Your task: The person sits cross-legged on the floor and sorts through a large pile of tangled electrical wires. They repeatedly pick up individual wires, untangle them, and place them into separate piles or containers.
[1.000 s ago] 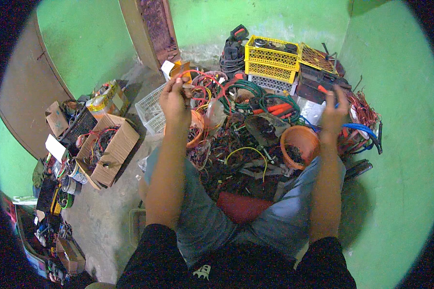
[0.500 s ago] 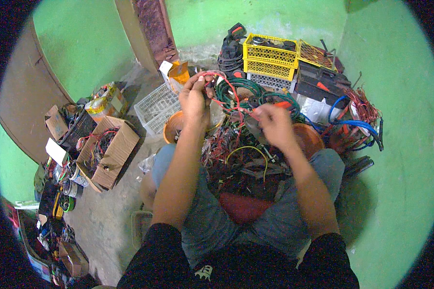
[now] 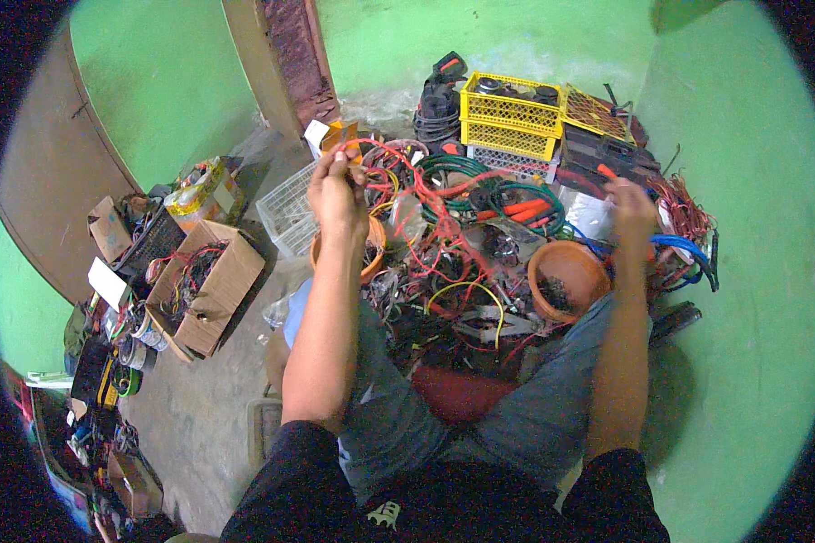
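Note:
My left hand (image 3: 339,195) is raised at centre left, thumb and fingers pinched on a red wire (image 3: 373,143). From there the wire runs right and down in loose strands over a heap of tangled wires (image 3: 444,262) between my knees. My right hand (image 3: 632,215), smeared by motion, is raised at the right above an orange bowl (image 3: 569,281). Its fingers look closed, and a blurred red strand stretches across toward it. Coiled green cable (image 3: 462,167) and orange-handled tools (image 3: 522,211) lie behind the heap.
Yellow crates (image 3: 509,113) stand at the back beside a black case (image 3: 607,149). Blue cable (image 3: 688,246) lies at the right. At the left are a white basket (image 3: 290,213) and a cardboard box of wires (image 3: 217,281). Green walls (image 3: 743,299) bound the right side.
My right hand has swung right, away from my left hand, drawing the red strand out. My left hand has moved slightly left. The wire heap and right bowl now show more fully.

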Motion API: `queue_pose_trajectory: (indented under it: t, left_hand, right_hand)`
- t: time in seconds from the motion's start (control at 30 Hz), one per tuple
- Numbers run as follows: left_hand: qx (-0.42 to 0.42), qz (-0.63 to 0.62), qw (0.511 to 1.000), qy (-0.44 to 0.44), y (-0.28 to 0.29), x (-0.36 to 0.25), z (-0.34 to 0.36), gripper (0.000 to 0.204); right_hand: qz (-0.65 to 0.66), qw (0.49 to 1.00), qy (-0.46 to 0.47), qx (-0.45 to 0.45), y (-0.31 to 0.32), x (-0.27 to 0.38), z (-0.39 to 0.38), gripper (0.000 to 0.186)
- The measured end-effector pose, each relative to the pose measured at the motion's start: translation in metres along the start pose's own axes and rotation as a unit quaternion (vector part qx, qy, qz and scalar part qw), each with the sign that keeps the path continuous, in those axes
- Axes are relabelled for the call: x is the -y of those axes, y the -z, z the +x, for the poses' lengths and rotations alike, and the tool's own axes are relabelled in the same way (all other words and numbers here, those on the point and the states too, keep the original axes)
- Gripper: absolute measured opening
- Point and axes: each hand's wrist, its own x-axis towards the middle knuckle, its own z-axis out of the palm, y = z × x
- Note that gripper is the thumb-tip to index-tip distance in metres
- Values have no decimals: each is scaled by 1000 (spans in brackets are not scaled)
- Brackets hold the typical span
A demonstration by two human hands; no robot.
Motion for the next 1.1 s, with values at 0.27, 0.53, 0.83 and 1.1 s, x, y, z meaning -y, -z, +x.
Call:
queue_pose_trajectory:
  t: [0.27, 0.53, 0.83, 1.1]
  left_hand:
    - [65, 30, 995, 66, -29, 36, -32, 16]
    - [43, 41, 997, 40, -23, 34, -21, 16]
    - [-29, 85, 995, -43, -25, 31, -15, 16]
    - [269, 433, 857, 77, -40, 44, -38, 28]
  right_hand:
    - [196, 929, -148, 275, -72, 186, -30, 39]
    - [216, 917, -157, 295, -60, 178, -11, 21]
    - [187, 960, -207, 16, -60, 172, 3, 22]
    - [242, 942, -228, 43, -78, 168, -4, 19]
